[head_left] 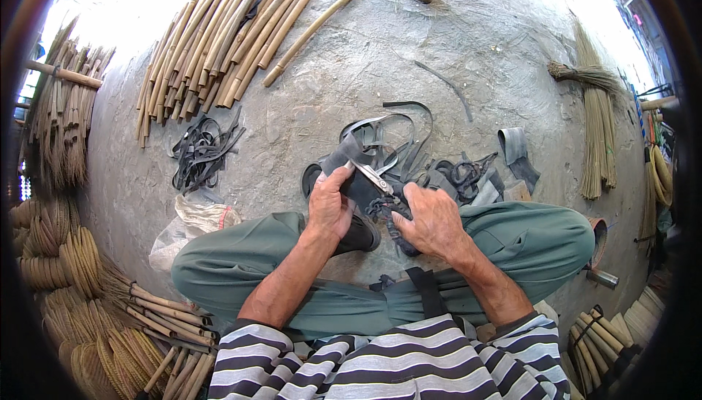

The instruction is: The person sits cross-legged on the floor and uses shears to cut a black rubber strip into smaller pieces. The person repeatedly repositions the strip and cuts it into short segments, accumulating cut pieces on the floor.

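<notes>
Striped shirt (409, 356) nearest; between the knees (545, 238), a dark strip (338, 156) was apparently being cut.
It was pinched by the left hand (330, 204), scissors (376, 178) gripped by the right hand (433, 219); a steady squeeze was seemingly required.

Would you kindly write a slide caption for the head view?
Left hand gripping a dark strip, right hand holding scissors at its edge, bamboo poles lying beyond.
</notes>
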Tool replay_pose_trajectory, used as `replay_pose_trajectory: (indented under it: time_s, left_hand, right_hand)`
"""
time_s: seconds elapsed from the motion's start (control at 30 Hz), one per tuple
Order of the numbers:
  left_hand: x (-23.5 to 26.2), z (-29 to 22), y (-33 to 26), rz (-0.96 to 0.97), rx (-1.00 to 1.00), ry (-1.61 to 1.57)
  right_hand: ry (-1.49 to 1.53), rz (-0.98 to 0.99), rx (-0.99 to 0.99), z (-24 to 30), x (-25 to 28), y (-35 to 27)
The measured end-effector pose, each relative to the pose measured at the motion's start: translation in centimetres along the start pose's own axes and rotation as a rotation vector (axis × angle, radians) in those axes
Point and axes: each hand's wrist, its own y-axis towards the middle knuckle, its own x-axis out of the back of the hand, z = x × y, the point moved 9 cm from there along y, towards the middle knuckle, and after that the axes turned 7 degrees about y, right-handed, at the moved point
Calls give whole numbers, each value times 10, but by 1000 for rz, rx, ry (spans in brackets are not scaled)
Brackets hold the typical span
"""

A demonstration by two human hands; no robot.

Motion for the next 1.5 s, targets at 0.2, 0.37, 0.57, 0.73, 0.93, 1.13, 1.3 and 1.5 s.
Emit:
replay_pose_trajectory:
  time_s: [0.2,0.37,0.57,0.73,0.93,1.13,1.3,1.5]
  left_hand:
    - [-13,6,-14,17,-90,151]
    - [-4,10,-10,-1,-34,171]
    - [-5,12,-2,38,28,55]
    - [-4,5,-1,39,20,-9]
    - [-8,3,-12,9,-78,171]
    - [-6,0,-6,25,-73,173]
    - [-4,4,2,62,3,-24]
    - [-5,1,-6,33,-80,122]
  right_hand:
    - [-139,-160,71,4,13,0]
    - [-27,-49,-22,0,10,2]
    - [52,111,-165,-7,-2,-2]
    - [26,38,-50,-5,-5,2]
    - [-113,-146,121,8,13,-1]
    - [23,56,-99,-4,2,-1]
    - [53,102,-113,-6,-6,-1]
    - [-64,-64,66,5,6,-1]
